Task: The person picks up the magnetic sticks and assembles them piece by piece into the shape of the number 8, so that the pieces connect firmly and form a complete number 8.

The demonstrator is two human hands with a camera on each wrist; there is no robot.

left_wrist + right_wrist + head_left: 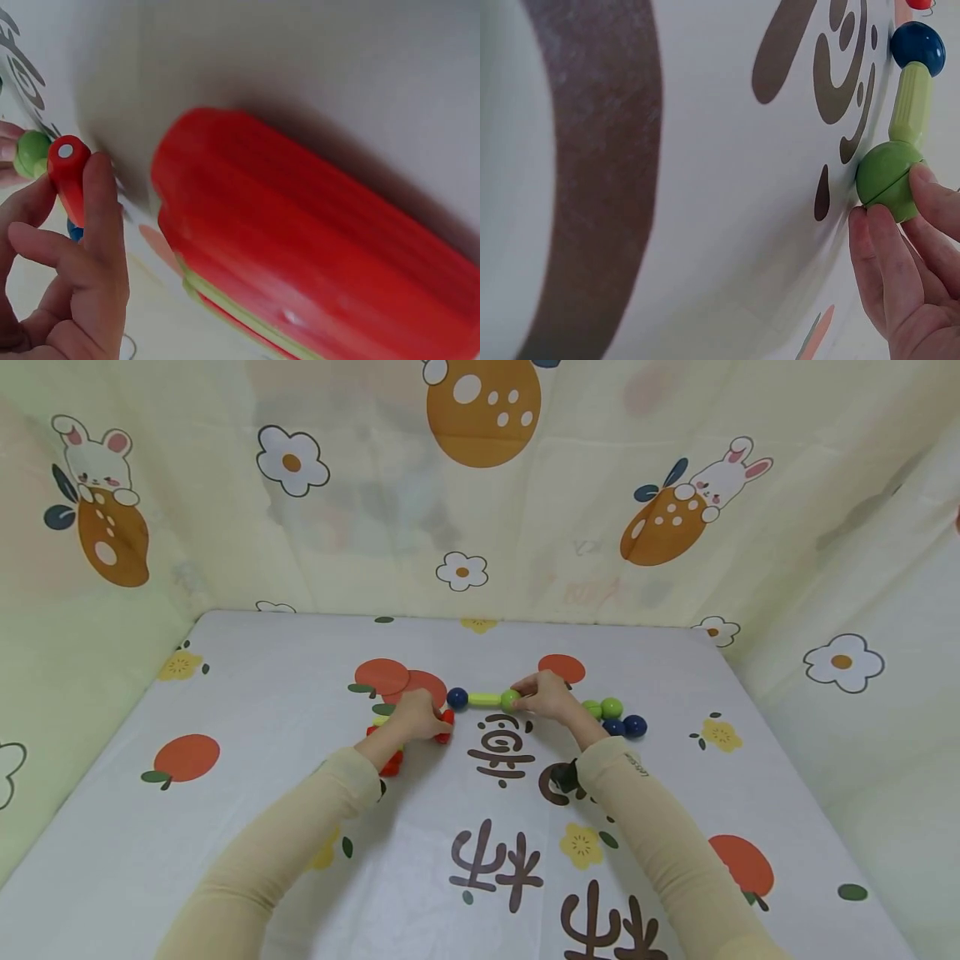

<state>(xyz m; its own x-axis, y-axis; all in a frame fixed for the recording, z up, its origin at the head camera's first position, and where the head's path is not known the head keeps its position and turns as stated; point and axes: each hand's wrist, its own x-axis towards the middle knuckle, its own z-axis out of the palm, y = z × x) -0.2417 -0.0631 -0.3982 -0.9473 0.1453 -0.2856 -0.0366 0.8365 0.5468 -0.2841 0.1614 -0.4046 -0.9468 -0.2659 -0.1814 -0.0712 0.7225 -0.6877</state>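
We see the left hand (415, 717) pinching a red rod (69, 176), long axis roughly away from the body, just beside the blue ball (457, 698). The right hand (550, 697) grips the green ball (889, 182); a yellow-green rod (484, 700) lies crosswise between both balls. The cuff lettering (635, 764) we cannot read.

The table (285, 718) bears red rods (391, 766), green and blue balls (612, 709).
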